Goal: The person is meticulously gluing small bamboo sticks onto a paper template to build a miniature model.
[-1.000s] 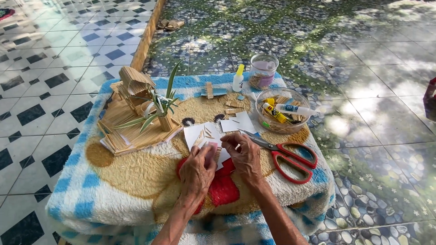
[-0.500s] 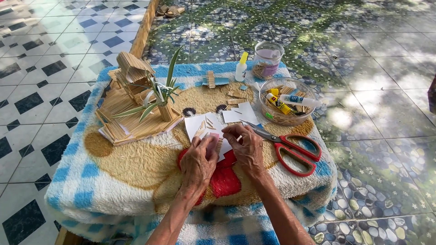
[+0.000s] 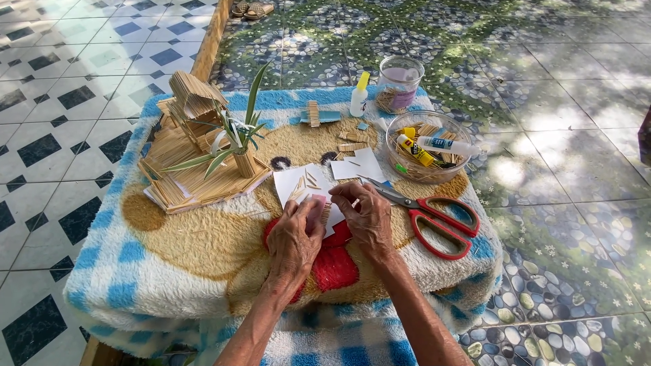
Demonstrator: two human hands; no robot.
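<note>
Looking down from the head camera, both hands meet over a blanket with blue checks and a tan and red cartoon picture, spread over a low stand on a tiled floor. The left hand is curled, thumb and fingertips pinched on a small row of short sticks held upright at its tips. The right hand is also curled, its fingertips closed on the same little row from the other side, so the two hands touch the piece together. Just beyond the fingers lies a white sheet of paper with a few loose sticks on it, and a second white scrap sits beside it.

To the right of the right hand, red-handled scissors lie flat on the blanket, blades pointing toward the hands. Behind them stands a clear bowl holding sticks and glue tubes. Further back are a clear jar and a small white bottle with a yellow cap, close together. A blue strip with a bundle of sticks lies near the back edge.

On the left, well apart from the hands, stands a small house built of sticks on a stick base, with a green spiky plant in a stick pot. A pair of sandals rests far off on the floor.
</note>
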